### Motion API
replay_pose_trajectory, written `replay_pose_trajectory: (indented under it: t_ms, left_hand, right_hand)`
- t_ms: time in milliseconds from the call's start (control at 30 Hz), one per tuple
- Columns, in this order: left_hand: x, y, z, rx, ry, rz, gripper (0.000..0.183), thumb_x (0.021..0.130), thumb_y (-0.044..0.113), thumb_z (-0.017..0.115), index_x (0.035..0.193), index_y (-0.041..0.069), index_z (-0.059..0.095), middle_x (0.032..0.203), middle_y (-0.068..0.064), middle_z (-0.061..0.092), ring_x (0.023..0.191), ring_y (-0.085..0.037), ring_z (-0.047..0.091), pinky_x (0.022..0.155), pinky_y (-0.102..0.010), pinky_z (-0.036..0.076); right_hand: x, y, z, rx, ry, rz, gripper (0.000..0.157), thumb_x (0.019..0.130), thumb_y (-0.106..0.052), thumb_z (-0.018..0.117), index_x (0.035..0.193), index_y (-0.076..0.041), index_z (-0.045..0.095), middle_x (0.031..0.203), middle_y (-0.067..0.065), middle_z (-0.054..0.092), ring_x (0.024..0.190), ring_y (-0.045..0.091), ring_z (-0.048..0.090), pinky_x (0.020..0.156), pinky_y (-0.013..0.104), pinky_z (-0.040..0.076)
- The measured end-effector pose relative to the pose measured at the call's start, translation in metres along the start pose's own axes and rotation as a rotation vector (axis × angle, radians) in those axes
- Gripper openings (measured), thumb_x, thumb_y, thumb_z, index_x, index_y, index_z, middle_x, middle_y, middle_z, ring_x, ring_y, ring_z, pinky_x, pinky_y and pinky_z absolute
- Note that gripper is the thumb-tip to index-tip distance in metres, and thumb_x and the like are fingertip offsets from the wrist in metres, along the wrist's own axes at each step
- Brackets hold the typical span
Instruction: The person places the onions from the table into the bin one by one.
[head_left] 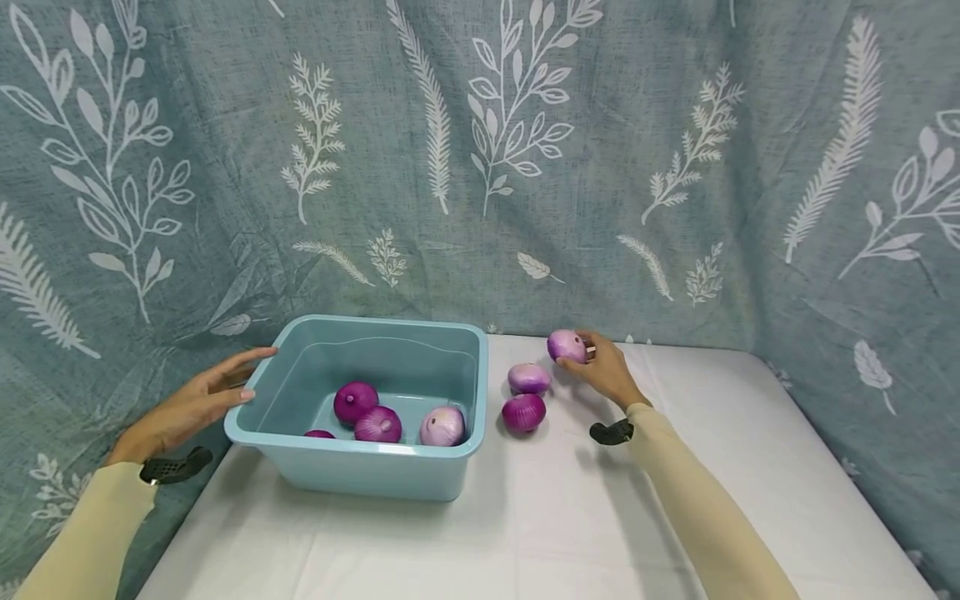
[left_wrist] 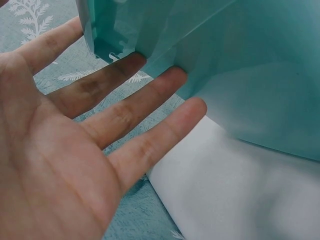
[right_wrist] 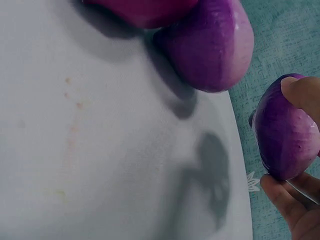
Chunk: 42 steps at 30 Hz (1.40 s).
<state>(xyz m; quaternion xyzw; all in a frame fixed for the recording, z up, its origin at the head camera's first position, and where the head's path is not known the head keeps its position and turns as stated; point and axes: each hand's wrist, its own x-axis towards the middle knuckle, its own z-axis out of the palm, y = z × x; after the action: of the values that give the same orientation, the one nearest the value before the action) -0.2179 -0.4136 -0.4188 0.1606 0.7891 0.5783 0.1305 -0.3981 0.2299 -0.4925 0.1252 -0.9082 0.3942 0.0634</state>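
At your eleven o'clock, the tub (head_left: 367, 472) is plain pale blue. Inside, the four-o'clock onion (head_left: 443, 426) is whitish lilac; the middle onion (head_left: 356, 402), the five-o'clock onion (head_left: 378, 426) and the seven-o'clock onion (head_left: 319, 434) are deep magenta. Towards your one o'clock, the held onion (head_left: 566, 346) blends violet into pinkish lilac and carries a small dark spot; the pale loose onion (head_left: 528, 379) shows lilac with purple edges, and the dark loose onion (head_left: 524, 412) is magenta with fine streaks. At twelve, your curtain (head_left: 382, 179) is grey-teal, printed with white ferns and leafy sprigs, some solid, some outlined. The cloth (head_left: 420, 550) is white. Your sleeves (head_left: 697, 492) are pale cream, your wrist straps (head_left: 176, 467) black.
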Motion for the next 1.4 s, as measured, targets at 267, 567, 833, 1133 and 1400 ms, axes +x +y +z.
replay_pose_trajectory:
  t_ms: [267, 567, 833, 1133, 1400]
  left_hand:
    - [0.001, 0.001, -0.001, -0.003, 0.004, -0.013, 0.065, 0.109, 0.011, 0.048, 0.166, 0.028, 0.02, 0.173, -0.001, 0.002, 0.153, -0.048, -0.01, 0.107, -0.084, 0.004]
    - [0.0, -0.001, 0.0, -0.006, -0.003, 0.0, 0.066, 0.11, 0.01, 0.047, 0.167, 0.026, 0.019, 0.173, -0.002, 0.001, 0.153, -0.05, -0.01, 0.106, -0.085, 0.003]
    - [0.0, 0.0, 0.001, -0.002, 0.009, -0.007, 0.065, 0.109, 0.011, 0.048, 0.166, 0.027, 0.02, 0.173, -0.003, 0.001, 0.153, -0.049, -0.009, 0.108, -0.084, 0.004]
    - [0.0, -0.003, -0.001, 0.0, -0.007, 0.001, 0.066, 0.11, 0.012, 0.048, 0.167, 0.027, 0.019, 0.173, -0.003, 0.0, 0.151, -0.054, -0.009, 0.104, -0.086, 0.004]
    - [0.002, -0.003, -0.001, 0.013, 0.0, 0.003, 0.066, 0.109, 0.012, 0.049, 0.167, 0.028, 0.019, 0.173, -0.004, 0.001, 0.151, -0.054, -0.008, 0.104, -0.086, 0.005]
  right_hand:
    - [-0.005, -0.017, -0.006, -0.004, -0.002, -0.069, 0.079, 0.087, -0.043, 0.084, 0.147, -0.003, 0.051, 0.132, 0.022, 0.062, 0.111, 0.035, 0.066, 0.089, 0.049, 0.057]
    - [-0.013, -0.035, -0.009, -0.016, -0.018, -0.136, 0.076, 0.086, -0.045, 0.084, 0.145, -0.007, 0.054, 0.133, 0.016, 0.063, 0.107, 0.031, 0.067, 0.087, 0.047, 0.058]
    - [-0.019, -0.057, -0.015, -0.007, -0.011, -0.184, 0.076, 0.085, -0.046, 0.084, 0.147, -0.012, 0.055, 0.135, 0.011, 0.061, 0.106, 0.027, 0.066, 0.086, 0.045, 0.058]
    - [-0.03, -0.088, -0.016, 0.033, -0.025, -0.278, 0.073, 0.086, -0.039, 0.086, 0.146, -0.013, 0.056, 0.132, 0.012, 0.06, 0.104, 0.027, 0.066, 0.087, 0.048, 0.058]
    - [-0.036, -0.12, -0.016, 0.033, -0.023, -0.37, 0.07, 0.087, -0.037, 0.085, 0.148, -0.018, 0.055, 0.131, 0.008, 0.06, 0.103, 0.026, 0.067, 0.089, 0.04, 0.058]
